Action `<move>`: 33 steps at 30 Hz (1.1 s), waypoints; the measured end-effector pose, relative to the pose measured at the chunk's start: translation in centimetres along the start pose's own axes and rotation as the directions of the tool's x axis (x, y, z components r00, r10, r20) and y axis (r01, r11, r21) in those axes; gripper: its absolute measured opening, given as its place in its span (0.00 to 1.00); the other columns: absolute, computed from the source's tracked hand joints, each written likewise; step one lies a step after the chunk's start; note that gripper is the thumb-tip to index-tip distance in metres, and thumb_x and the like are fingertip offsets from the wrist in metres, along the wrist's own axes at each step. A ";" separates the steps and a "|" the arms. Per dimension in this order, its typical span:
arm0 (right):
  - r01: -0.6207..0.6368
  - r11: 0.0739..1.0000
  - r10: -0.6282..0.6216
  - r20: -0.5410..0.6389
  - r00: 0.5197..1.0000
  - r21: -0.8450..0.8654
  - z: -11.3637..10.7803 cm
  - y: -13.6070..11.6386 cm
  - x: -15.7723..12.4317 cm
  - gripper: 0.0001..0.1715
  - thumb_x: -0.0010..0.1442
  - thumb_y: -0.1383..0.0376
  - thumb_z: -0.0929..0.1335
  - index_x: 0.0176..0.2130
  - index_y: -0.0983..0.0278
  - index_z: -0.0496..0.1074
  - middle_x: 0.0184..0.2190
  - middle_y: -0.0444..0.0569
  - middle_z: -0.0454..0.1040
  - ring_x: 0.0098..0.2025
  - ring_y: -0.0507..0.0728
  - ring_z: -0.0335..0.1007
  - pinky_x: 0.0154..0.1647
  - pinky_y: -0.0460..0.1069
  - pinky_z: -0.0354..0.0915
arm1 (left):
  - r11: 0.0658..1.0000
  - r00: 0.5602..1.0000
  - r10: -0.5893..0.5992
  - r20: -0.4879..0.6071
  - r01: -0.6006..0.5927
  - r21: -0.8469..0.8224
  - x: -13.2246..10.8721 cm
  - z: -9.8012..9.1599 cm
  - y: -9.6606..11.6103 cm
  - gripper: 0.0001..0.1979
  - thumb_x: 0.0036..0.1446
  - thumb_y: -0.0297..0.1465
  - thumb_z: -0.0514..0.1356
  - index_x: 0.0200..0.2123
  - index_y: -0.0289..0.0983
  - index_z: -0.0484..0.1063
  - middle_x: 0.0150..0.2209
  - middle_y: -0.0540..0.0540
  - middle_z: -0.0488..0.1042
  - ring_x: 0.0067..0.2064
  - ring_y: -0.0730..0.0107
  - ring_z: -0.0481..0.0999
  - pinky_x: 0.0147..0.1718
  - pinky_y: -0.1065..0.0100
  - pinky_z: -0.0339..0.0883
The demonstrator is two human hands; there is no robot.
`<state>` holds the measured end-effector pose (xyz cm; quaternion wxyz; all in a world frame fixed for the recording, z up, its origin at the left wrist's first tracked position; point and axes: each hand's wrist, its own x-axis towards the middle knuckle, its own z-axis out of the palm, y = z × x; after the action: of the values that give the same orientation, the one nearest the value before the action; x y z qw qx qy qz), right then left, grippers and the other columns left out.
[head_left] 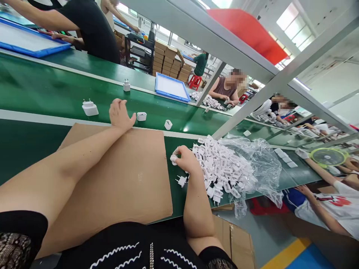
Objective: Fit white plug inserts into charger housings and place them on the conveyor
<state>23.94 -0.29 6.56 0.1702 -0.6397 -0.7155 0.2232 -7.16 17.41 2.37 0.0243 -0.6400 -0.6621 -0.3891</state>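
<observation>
My left hand (120, 114) reaches over the green conveyor belt (56, 89), thumb apart from the fingers, with nothing visible in it. Just right of it sits a white charger housing (141, 116) with an open end, and another white housing (168, 124) lies farther right. Two white pieces with plug pins, a charger (90, 108) and a smaller charger (126, 85), stand to the left and beyond. My right hand (187, 160) pinches a small white plastic piece (174, 160) beside a heap of white plug parts (221, 164). A loose plug part (182, 181) with pins lies below that hand.
A cardboard sheet (126, 179) covers the bench before me. Clear plastic film (260, 164) lies right of the heap. A metal post (241, 108) rises near it. Blue-rimmed trays (172, 87) rest across the belt. Co-workers sit opposite and to my right, near a green fan (328, 157).
</observation>
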 end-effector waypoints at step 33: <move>0.194 0.746 -0.104 -0.176 0.979 0.637 3.5 -2.4 1.9 0.17 0.55 0.58 0.74 0.44 0.61 0.75 0.44 0.49 0.79 0.38 0.54 0.73 0.44 0.51 0.72 | 0.807 0.774 0.404 0.488 -0.051 -0.588 -15.0 -3.8 5.4 0.27 0.58 0.42 0.64 0.60 0.41 0.68 0.56 0.41 0.72 0.49 0.56 0.74 0.48 0.58 0.70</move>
<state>19.79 1.06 4.82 0.4449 -0.4944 -0.6296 0.4015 -1.55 2.25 -0.25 -0.3164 -0.7868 -0.4110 -0.3347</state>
